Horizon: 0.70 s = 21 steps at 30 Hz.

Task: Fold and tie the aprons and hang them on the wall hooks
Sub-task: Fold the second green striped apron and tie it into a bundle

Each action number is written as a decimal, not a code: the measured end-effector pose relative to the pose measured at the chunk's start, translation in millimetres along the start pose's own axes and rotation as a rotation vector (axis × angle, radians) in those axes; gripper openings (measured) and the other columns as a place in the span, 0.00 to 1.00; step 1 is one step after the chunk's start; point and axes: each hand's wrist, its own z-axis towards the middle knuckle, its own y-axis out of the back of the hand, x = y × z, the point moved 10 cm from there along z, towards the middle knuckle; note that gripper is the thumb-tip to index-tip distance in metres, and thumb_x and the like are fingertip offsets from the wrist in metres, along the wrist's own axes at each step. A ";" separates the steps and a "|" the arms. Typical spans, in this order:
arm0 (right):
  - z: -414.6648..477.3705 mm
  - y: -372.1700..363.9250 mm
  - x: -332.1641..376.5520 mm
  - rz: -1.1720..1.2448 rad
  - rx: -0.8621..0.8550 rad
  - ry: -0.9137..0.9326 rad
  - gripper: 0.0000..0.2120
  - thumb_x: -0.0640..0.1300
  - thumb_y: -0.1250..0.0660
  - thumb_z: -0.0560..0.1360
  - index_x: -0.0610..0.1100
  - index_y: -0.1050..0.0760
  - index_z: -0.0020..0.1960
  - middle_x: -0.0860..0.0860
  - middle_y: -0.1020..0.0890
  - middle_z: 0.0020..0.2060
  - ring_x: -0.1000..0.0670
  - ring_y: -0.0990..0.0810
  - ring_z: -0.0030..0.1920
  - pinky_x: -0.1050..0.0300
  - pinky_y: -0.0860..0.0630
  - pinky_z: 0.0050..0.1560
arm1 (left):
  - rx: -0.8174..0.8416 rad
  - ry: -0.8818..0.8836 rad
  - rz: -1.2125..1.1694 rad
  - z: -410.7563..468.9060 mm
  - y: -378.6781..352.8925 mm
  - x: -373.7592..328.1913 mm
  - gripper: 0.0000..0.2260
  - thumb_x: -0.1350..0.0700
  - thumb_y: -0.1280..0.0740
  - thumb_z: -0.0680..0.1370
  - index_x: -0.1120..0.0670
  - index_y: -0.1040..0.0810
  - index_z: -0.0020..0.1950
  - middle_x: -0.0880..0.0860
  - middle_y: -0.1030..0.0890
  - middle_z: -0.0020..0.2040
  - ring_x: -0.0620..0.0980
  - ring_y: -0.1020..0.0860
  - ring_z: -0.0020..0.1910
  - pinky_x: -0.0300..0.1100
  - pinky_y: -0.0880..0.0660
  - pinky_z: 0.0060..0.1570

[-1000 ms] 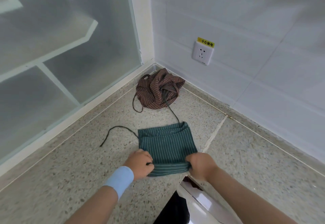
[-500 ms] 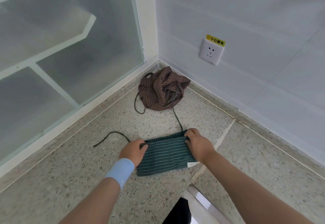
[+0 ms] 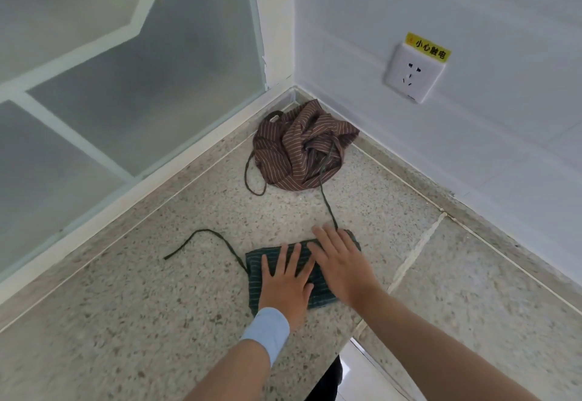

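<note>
- Pressing the folded green striped apron flat on the speckled stone counter, near its front edge, with both palms on it.
- Left hand and right hand: fingers straight, slightly spread, gripping nothing.
- Step, as I judge it: fold about done, tying not begun.
- Next calls for gathering both strings. The left tie loops outward. The far tie runs onto the crumpled brown striped apron in the corner.

Corner blocked by brown apron heap; green strap trails left; speckled counter open near-left.
</note>
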 end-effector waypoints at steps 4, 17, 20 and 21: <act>-13.2 -46.6 -8.4 0.082 0.222 -0.119 0.32 0.62 0.55 0.82 0.45 0.46 0.80 0.42 0.45 0.80 0.42 0.49 0.80 0.45 0.53 0.76 | -0.047 0.079 -0.124 -3.2 -11.1 16.8 0.30 0.38 0.55 0.81 0.48 0.47 0.81 0.56 0.50 0.81 0.58 0.51 0.79 0.60 0.51 0.74; -18.7 -54.4 -31.0 0.031 0.240 -0.209 0.30 0.58 0.53 0.81 0.50 0.46 0.81 0.45 0.46 0.80 0.44 0.49 0.80 0.37 0.54 0.77 | -0.096 0.058 -0.093 -19.5 -25.0 70.5 0.26 0.39 0.65 0.81 0.42 0.59 0.80 0.51 0.58 0.81 0.53 0.60 0.79 0.63 0.57 0.72; -17.9 -45.3 -33.9 0.028 0.189 -0.271 0.31 0.59 0.53 0.80 0.46 0.45 0.80 0.41 0.46 0.79 0.41 0.49 0.80 0.38 0.50 0.77 | -0.074 0.016 0.045 -6.3 -14.1 75.0 0.29 0.35 0.55 0.80 0.42 0.50 0.80 0.53 0.49 0.81 0.63 0.50 0.79 0.69 0.54 0.70; -16.2 -39.5 -31.3 0.020 0.163 -0.274 0.32 0.58 0.52 0.80 0.44 0.47 0.80 0.39 0.47 0.79 0.39 0.50 0.80 0.38 0.49 0.77 | -0.066 0.013 0.085 -3.0 -8.4 75.2 0.31 0.34 0.50 0.79 0.43 0.50 0.80 0.54 0.50 0.81 0.64 0.51 0.78 0.69 0.55 0.71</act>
